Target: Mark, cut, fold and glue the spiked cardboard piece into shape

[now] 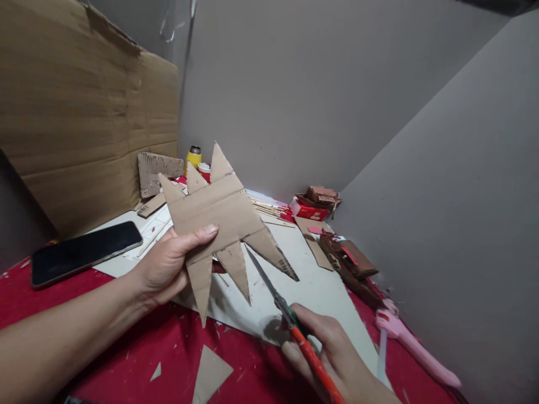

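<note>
1. I see the left hand (181,264) clamped on a cardboard piece (214,213), the thumb flat on its near face and the fingers behind it.
2. That piece is raised above a white board (311,292) at the middle of the scene, with three pointed spikes along its far edge and three along its near edge. I can make out dark lines across it, roughly where the spikes begin.
3. On the near right, I have the right hand (326,339) closed around the handles of the scissors (269,285), which show orange and green.
4. The blades point far and left, their tips at the notch between the middle and right near spikes; I cannot tell whether they touch the cardboard. The two hands are apart.
5. Under the board I see a red cloth (155,345); on its near part lie a larger offcut (210,373) and a small triangular scrap (156,371).
6. To the left, I see a phone (86,253) with a dark screen, and behind it a tall cardboard sheet (80,118).
7. On the far side stand a yellow bottle (193,161) and, just beside it, a red-and-white tub (204,170).
8. Thin sticks (269,209) lie far right of these, near a red box (309,210); a pink tool (421,345) lies near right.
</note>
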The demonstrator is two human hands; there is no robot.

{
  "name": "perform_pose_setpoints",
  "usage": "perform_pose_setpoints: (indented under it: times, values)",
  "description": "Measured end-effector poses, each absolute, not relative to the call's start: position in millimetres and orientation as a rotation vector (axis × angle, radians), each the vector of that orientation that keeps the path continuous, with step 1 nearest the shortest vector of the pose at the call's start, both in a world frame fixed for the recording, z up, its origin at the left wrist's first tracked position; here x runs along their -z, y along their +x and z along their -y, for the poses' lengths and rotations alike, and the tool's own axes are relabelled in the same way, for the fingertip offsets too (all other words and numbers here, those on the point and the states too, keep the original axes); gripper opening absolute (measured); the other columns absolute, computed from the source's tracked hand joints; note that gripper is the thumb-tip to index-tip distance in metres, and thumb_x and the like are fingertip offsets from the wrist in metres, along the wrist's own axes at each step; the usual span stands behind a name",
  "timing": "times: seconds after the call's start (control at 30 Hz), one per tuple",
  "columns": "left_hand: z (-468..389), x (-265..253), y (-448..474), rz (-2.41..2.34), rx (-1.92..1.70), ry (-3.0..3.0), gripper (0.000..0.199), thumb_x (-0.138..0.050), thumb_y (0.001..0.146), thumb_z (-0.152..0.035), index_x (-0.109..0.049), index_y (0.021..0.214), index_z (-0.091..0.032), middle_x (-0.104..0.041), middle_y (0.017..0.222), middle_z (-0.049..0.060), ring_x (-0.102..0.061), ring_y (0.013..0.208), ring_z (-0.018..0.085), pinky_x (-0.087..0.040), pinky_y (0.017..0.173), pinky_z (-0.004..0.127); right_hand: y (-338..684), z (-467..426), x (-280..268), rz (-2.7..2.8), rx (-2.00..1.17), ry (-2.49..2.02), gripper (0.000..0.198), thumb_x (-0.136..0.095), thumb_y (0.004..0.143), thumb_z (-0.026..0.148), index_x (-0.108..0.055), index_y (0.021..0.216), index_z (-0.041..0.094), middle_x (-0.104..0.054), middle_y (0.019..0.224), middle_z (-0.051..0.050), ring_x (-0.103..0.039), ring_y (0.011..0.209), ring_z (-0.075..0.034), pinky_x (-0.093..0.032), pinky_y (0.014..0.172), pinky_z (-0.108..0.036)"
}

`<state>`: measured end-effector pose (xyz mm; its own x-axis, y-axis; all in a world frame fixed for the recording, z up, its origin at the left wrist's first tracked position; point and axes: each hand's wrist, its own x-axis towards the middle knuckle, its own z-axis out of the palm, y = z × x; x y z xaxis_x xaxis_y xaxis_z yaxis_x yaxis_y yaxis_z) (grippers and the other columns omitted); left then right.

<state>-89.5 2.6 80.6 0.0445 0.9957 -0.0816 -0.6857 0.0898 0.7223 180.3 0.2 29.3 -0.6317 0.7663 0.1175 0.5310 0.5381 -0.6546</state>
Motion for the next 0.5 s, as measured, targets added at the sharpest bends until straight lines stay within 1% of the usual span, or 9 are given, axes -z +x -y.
perform_pose_setpoints:
  times: [0.13, 0.27, 0.4, 0.5]
  values:
    - [-1.9, -82.0, -87.3, -0.666, -1.419, 0.602, 0.045, -0.065, 0.084, -0.008, -0.061, 0.129, -0.011, -0.078, 0.087, 0.011, -0.075, 0.072, 0.024, -0.066, 0.064, 0.033, 180.8, 1.2, -29.8, 2.375, -0.837, -1.062, 0.025, -0.05, 0.094, 0.036, -0.039, 0.075, 0.024, -0.038, 0.065, 0.006, -0.032, 0.058, -0.013, -0.032, 0.053, -0.024]
    - [-2.1, -80.5, -85.7, -0.652, -1.41, 0.607, 0.048, -0.064, 0.085, -0.007, -0.059, 0.133, -0.012, -0.078, 0.086, 0.01, -0.075, 0.069, 0.023, -0.065, 0.063, 0.033, 181.3, 2.3, -28.9, 2.369, -0.811, -1.095, 0.026, -0.055, 0.092, 0.035, -0.038, 0.074, 0.024, -0.036, 0.064, 0.007, -0.031, 0.058, -0.013, -0.031, 0.052, -0.024]
    - [-2.8, -77.0, -87.3, -0.638, -1.359, 0.604, 0.041, -0.065, 0.085, -0.009, -0.063, 0.126, -0.011, -0.077, 0.085, 0.01, -0.073, 0.064, 0.021, -0.064, 0.058, 0.03, 180.0, 1.1, -28.9, 2.379, -0.769, -1.09, 0.024, -0.058, 0.089, 0.032, -0.04, 0.074, 0.024, -0.037, 0.065, 0.007, -0.032, 0.058, -0.013, -0.032, 0.052, -0.024]
    - [-3.4, -75.9, -88.3, -0.654, -1.339, 0.593, 0.034, -0.065, 0.085, -0.01, -0.066, 0.119, -0.009, -0.077, 0.084, 0.011, -0.072, 0.061, 0.02, -0.064, 0.057, 0.03, 178.7, 0.7, -28.8, 2.354, -0.784, -1.059, 0.025, -0.058, 0.089, 0.032, -0.04, 0.073, 0.024, -0.037, 0.063, 0.007, -0.031, 0.056, -0.012, -0.031, 0.05, -0.023]
